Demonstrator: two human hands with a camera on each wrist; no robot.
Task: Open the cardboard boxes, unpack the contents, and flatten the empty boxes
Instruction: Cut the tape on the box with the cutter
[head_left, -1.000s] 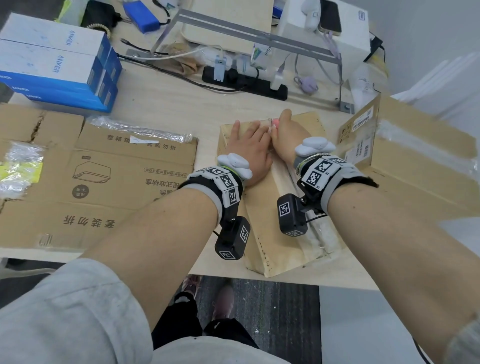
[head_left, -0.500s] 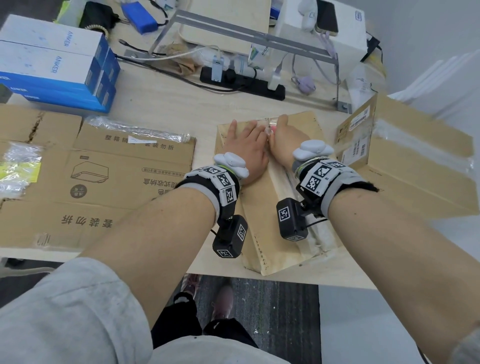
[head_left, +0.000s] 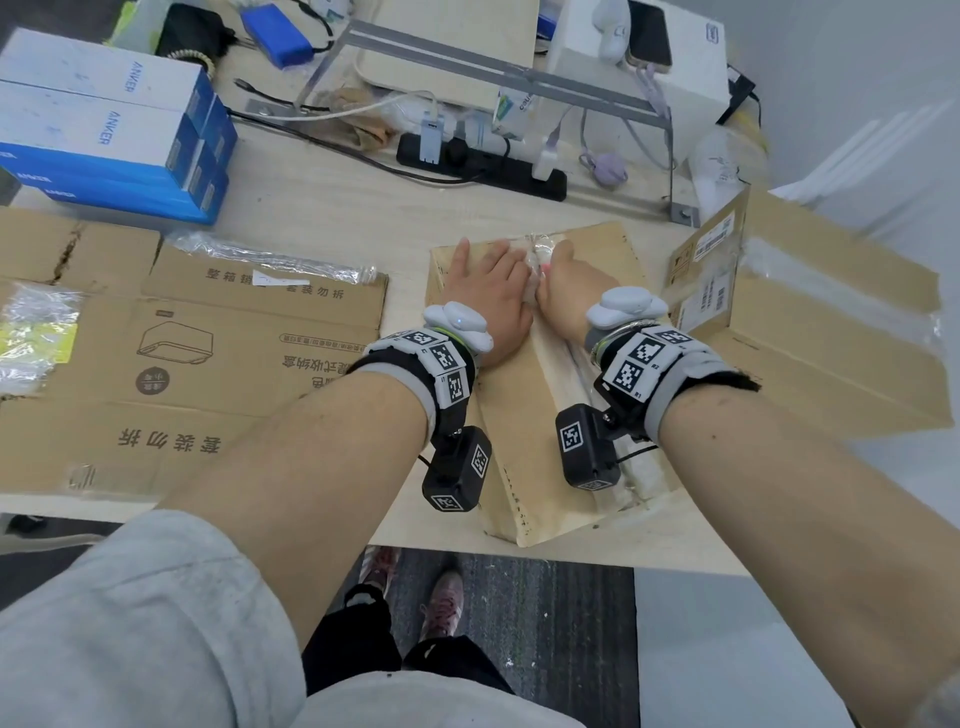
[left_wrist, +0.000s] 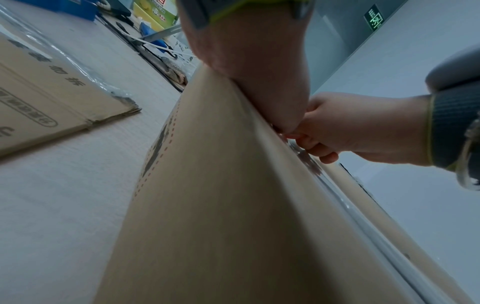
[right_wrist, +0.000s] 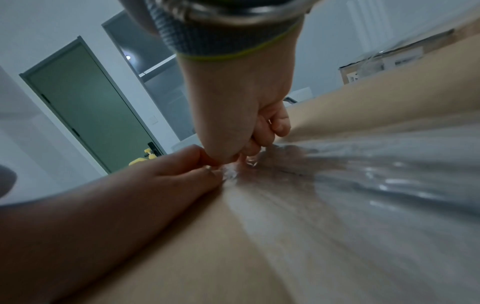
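A long sealed cardboard box lies on the surface, clear tape along its top seam. The left hand presses flat on the lid, fingers straight. The right hand, fingers curled, seems to pinch crumpled tape at the far end. Flattened cardboard lies left.

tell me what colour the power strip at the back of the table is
Black; the power strip shows best in the head view.
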